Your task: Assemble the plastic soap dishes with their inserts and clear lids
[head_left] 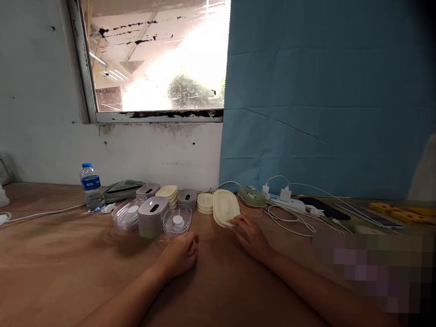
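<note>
My right hand [250,237] grips the lower right edge of a cream, rounded-rectangle lid [226,209], which is tilted up off the table. Resting on the table with its fingers curled in, my left hand [182,254] shows nothing in its grasp. Just beyond it stands a stack of clear plastic containers [176,229] with a white round spot on top. Beside that is a pale purple box [152,223] with a dark slot in its top. A low stack of small cream lids [205,204] lies just left of the raised lid.
More clear containers [125,216], a cream stack [167,192] and a grey-purple box [187,198] stand along the wall. Leftward are a water bottle [91,190] and a green pouch [122,190]. A green container [251,196], power strip [286,203], cables and phone [323,208] lie right.
</note>
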### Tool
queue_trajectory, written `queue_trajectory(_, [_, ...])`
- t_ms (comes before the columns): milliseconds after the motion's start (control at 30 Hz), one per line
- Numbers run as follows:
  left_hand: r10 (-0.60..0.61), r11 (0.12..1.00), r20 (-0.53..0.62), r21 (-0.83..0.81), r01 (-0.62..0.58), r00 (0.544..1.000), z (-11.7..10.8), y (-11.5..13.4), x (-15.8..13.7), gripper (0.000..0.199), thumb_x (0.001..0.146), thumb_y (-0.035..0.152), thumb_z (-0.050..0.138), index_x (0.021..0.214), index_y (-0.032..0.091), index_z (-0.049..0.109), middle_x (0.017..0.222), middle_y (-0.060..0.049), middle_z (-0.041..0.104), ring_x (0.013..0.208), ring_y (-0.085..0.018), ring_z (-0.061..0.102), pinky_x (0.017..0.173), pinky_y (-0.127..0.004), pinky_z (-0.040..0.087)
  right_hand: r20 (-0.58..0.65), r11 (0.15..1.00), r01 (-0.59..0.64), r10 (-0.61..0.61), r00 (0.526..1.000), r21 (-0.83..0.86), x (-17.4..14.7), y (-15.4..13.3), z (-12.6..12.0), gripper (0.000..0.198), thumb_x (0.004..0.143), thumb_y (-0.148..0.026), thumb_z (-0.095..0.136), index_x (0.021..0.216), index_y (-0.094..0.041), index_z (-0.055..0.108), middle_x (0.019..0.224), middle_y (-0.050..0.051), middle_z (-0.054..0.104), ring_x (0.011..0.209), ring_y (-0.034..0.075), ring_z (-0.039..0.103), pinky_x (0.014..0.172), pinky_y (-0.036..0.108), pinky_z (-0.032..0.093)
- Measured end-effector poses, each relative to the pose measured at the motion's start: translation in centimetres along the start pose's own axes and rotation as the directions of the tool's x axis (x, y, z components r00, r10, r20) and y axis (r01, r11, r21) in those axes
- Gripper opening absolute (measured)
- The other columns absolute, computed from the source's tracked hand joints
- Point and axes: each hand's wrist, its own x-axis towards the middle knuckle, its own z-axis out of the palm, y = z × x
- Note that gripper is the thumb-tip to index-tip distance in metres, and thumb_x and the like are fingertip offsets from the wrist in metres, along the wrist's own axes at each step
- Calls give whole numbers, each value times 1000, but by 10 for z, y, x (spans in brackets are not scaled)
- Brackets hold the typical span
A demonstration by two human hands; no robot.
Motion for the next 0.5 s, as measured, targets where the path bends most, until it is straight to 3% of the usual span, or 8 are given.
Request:
queue_trajectory(267, [37,999,-41,-31,-39,998,2,-2,1,17,68,10,42,82,18,46,68,2,46,62,-11,43,57,-20,32,-183,966,-222,196,963,-132,74,28,89,19,86,-25,44,99,-15,55,100,7,54,92,20,52,81,38,42])
queue_trajectory(500, [53,998,-48,-34,-54,997,3,-1,2,16,68,10,42,82,18,47,67,3,46,60,-10,42,55,-19,31,-123,933,-271,248,961,-237,83,32,105,20,87,-27,47,102,-15,53,105,5,54,92,18,54,79,38,44])
